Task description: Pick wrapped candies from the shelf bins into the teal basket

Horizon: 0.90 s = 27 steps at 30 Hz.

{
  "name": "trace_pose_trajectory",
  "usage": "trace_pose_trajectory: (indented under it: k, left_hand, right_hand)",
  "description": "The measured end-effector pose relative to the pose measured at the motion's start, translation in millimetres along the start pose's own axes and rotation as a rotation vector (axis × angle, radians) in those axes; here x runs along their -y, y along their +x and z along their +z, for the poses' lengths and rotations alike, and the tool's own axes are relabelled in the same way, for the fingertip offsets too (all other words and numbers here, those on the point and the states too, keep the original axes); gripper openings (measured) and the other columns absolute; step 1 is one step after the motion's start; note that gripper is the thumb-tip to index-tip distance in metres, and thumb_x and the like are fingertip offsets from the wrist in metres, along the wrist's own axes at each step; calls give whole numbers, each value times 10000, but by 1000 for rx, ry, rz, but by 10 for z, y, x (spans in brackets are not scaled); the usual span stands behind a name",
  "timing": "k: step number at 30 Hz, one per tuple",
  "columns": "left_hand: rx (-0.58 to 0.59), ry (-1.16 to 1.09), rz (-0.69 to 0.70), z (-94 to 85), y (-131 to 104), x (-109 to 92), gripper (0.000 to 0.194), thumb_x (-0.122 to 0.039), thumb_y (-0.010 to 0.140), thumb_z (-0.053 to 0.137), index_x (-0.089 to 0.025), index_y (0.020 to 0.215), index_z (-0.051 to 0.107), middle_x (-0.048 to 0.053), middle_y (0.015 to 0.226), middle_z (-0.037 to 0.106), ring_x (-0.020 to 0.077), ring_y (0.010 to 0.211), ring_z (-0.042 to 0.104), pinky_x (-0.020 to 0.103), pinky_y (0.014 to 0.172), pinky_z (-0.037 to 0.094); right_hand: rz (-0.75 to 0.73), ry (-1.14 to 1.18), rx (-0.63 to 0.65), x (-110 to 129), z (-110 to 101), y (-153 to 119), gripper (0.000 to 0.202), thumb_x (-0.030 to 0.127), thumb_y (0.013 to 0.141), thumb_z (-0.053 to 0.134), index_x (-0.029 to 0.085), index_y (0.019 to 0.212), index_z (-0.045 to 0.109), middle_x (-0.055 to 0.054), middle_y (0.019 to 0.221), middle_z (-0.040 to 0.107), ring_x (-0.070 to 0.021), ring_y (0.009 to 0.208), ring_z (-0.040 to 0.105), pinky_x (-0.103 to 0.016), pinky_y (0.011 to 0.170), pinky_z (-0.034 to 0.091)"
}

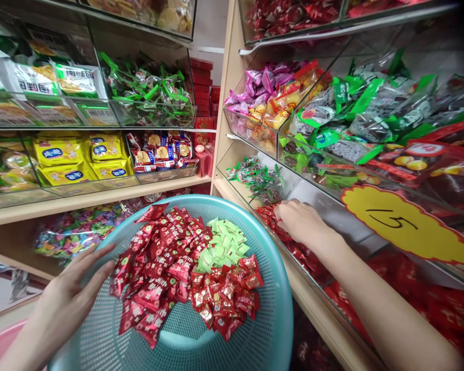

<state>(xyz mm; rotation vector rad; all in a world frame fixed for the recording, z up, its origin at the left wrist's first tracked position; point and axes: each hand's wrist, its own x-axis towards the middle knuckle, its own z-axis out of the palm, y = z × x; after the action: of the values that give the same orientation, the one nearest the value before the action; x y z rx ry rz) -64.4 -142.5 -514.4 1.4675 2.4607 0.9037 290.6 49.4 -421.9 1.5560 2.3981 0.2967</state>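
A teal mesh basket [272,288] takes up the lower middle of the head view. Inside lie dark red candy packets [158,263], pale green wrapped candies [224,245] and smaller red wrapped candies [228,296]. My left hand [75,288] rests at the basket's left rim, fingers stretched out and holding nothing. On the lower right shelf, my right hand [299,219] reaches into a clear bin of red wrapped candies [270,219]. Its fingers curl down among them, and whether they grip any is hidden.
Clear bins with yellow packets [64,154], green-wrapped sweets [150,93] and purple sweets [263,82] line the shelves on both sides. A yellow price tag [406,224] marked 15 hangs above my right forearm. A pink tub [2,342] shows at lower left.
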Motion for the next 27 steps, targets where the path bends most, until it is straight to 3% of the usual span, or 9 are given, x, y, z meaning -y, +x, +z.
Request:
trace_pose_trajectory:
  k: [4,7,10,15,20,27]
  left_hand:
    - [13,16,-10,-16,-7,-27,591,-595,666,432,-226,1096,595,63,1230,549,268,1135,493,350,781,515]
    - [12,27,-6,-27,-10,-53,582,-600,670,424,-244,1099,588,49,1228,552,261,1111,514,368,804,503]
    - [15,27,-10,-34,-21,-78,582,-600,679,414,-243,1105,585,48,1232,550,261,1117,511,376,820,493]
    - [10,31,-28,-35,-53,-79,598,-601,686,409,-237,1131,575,58,1281,510,269,1175,458,358,786,510]
    - [9,13,-16,-25,-62,-73,615,-600,687,414,-236,1162,556,57,1303,490,264,1231,388,338,755,524]
    - [13,-18,-60,-53,-77,-130,636,-622,663,410,-218,1121,588,69,1296,495,276,1205,422,335,737,531]
  right_hand:
    - [-218,202,-124,91,-169,-192,121,198,800,501,186,753,613,-55,850,604,-179,850,531,-277,706,366]
    - [-479,540,-142,391,-185,-300,158,227,814,488,198,746,628,-20,804,594,-137,783,527,-261,713,360]
    - [-612,798,-72,777,-26,-296,148,226,799,508,199,740,641,1,771,606,-110,732,524,-250,689,356]
    - [-552,956,6,1138,307,-200,122,211,753,554,177,680,646,12,684,619,-82,625,499,-233,603,331]
    - [-484,995,60,1202,404,-202,122,202,742,556,174,656,638,27,583,582,-59,514,429,-225,509,279]
    - [-449,965,43,1272,536,-171,98,191,727,570,175,636,602,28,600,590,-63,539,450,-216,497,270]
